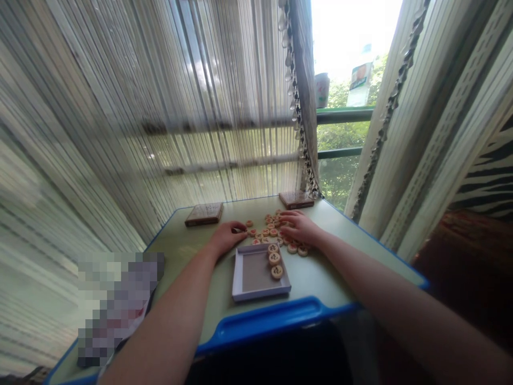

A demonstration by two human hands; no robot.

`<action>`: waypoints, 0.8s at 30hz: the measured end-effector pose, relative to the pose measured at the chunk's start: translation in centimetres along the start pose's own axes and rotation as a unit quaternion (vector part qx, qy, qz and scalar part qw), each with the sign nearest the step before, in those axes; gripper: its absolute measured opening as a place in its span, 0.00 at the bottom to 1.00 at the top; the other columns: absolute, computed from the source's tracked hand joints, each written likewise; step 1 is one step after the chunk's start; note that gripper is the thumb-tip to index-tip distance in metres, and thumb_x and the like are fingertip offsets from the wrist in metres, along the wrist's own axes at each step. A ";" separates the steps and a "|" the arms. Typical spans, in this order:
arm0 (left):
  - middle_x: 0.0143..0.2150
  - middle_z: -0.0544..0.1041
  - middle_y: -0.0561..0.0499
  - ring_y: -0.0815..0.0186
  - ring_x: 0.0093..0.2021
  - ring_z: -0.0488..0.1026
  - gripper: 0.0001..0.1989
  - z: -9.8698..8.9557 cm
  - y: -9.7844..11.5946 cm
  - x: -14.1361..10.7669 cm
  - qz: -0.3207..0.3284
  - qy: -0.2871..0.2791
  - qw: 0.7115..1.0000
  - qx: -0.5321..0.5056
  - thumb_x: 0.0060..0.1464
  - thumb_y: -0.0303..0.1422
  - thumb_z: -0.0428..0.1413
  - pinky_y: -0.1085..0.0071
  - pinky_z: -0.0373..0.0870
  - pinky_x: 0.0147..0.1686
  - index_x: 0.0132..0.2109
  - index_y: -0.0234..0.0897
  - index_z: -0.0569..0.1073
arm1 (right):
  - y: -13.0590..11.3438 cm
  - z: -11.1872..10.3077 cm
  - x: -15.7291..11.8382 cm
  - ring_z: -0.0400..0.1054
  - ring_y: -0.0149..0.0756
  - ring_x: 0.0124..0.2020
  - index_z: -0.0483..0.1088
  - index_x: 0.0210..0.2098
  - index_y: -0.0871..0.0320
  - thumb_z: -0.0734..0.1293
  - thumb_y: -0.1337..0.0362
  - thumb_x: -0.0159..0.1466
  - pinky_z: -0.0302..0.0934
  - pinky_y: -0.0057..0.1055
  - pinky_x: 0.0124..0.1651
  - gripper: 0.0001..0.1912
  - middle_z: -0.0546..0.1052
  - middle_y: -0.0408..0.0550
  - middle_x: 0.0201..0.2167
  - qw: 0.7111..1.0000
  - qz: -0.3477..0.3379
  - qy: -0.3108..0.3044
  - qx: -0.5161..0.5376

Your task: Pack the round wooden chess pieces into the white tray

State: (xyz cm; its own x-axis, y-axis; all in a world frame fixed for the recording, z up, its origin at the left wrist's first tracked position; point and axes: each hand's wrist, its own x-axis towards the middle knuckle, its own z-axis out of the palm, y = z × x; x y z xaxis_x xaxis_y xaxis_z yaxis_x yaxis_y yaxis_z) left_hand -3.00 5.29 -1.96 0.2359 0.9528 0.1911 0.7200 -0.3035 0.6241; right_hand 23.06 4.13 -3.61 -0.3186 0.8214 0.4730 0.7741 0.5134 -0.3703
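Round wooden pieces with red or dark characters (273,232) lie loosely scattered on the table beyond a shallow white box (255,272). Inside the box, three pieces (274,259) form a column along its right side. My left hand (229,236) rests at the left edge of the scattered pieces, fingers curved, its fingertips at a piece; whether it grips one is hidden. Over the right part of the pieces, my right hand (298,227) has its fingers spread and touches some of them from above.
On the far part of the pale, blue-edged table (336,278) sit two flat brown boxes, one left (204,214) and one right (295,200). A blurred-out object (122,310) lies at the left edge. Striped curtains (224,107) hang behind the table.
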 end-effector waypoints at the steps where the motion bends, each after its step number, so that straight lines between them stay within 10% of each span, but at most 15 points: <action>1: 0.26 0.76 0.50 0.64 0.30 0.72 0.18 0.0 0.0 0.0 0.000 0.001 1.000 -0.003 0.40 0.43 0.59 0.72 0.67 0.32 0.38 0.36 0.77 | -0.1 0.1 0.1 0.59 0.42 0.52 0.74 0.41 0.54 0.63 0.59 0.58 0.50 0.40 0.57 0.13 0.72 0.50 0.48 1.000 -0.011 -0.011 0.008; 14: 0.28 0.77 0.49 0.61 0.32 0.73 0.18 0.3 0.4 0.1 0.002 0.005 1.000 0.029 0.41 0.45 0.57 0.71 0.67 0.33 0.36 0.37 0.77 | -1.0 0.1 0.2 0.61 0.40 0.41 0.76 0.30 0.56 0.64 0.64 0.55 0.55 0.36 0.48 0.08 0.76 0.47 0.33 0.999 -0.002 -0.024 -0.024; 21: 0.35 0.78 0.48 0.61 0.36 0.73 0.17 0.4 0.5 0.2 0.005 0.014 0.999 0.032 0.45 0.42 0.55 0.69 0.67 0.38 0.38 0.37 0.76 | 0.8 0.0 0.3 0.59 0.41 0.48 0.66 0.50 0.60 0.63 0.68 0.54 0.54 0.37 0.52 0.23 0.68 0.54 0.45 0.991 0.070 0.116 -0.020; 24: 0.35 0.78 0.49 0.62 0.35 0.73 0.15 0.4 0.4 0.3 0.007 0.013 0.999 0.044 0.46 0.42 0.54 0.70 0.67 0.37 0.38 0.38 0.76 | 1.5 0.2 0.4 0.61 0.41 0.48 0.68 0.48 0.58 0.62 0.70 0.53 0.54 0.37 0.53 0.22 0.69 0.52 0.45 0.992 0.092 0.081 -0.026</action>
State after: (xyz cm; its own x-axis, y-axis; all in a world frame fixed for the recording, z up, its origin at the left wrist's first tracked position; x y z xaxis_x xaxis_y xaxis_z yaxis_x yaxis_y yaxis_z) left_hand -2.35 5.41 -1.96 0.2302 0.9482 0.2190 0.7722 -0.3150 0.5519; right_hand 24.03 5.24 -4.13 -0.0811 0.8474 0.5247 0.8395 0.3419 -0.4223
